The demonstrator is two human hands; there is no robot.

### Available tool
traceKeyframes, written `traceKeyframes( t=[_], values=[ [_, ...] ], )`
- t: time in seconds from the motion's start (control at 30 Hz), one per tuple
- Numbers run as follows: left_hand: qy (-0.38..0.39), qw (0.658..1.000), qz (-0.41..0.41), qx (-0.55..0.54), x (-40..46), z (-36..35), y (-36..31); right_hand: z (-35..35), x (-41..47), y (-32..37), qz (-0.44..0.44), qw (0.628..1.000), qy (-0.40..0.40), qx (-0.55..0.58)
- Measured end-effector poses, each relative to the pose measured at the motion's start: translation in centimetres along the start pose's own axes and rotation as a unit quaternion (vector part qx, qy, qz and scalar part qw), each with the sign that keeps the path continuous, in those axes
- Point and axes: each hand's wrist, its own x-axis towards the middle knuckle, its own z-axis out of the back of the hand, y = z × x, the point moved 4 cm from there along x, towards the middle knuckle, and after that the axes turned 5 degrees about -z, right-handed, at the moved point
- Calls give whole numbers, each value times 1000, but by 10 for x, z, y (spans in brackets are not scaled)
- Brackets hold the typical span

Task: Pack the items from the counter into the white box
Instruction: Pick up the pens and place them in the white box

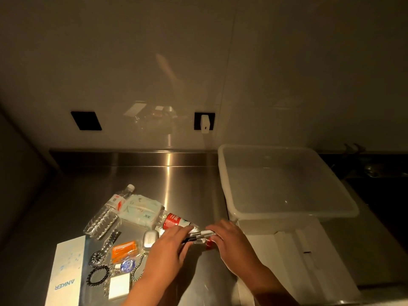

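My left hand (pixel 170 246) and my right hand (pixel 229 241) meet over the steel counter (pixel 189 184), both pinching a small bundle of black and white pens (pixel 199 234). Just behind them lies a red-labelled bottle (pixel 174 219), its red cap end showing under the right fingers. A flat white open box (pixel 287 250) sits right of my hands, with a translucent white tub (pixel 287 206) behind it. More items lie to the left: a clear water bottle (pixel 108 214), a tissue pack (pixel 141 208), a silver earbud case (pixel 151 238), an orange packet (pixel 124 250) and a white charger cube (pixel 119 286).
A watch (pixel 103 250), a bead bracelet (pixel 98 274), a chain (pixel 139 268) and an Anker carton (pixel 66 272) lie at the front left. The wall behind carries two dark sockets, one with a white plug (pixel 204 121). A dark sink area (pixel 375 173) lies at the far right.
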Motion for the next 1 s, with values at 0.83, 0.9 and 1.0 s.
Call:
traceKeyframes(
  t=[0.83,0.9,1.0],
  values=[
    [97,992,-80,18,73,-140,-152,65,-31,-181,-9,999,17,-38],
    [96,993,-73,13,74,-148,-157,68,-32,-188,-5,999,12,-41],
    [111,991,-77,14,78,-163,-163,69,-36,-199,11,998,21,-62]
  ],
)
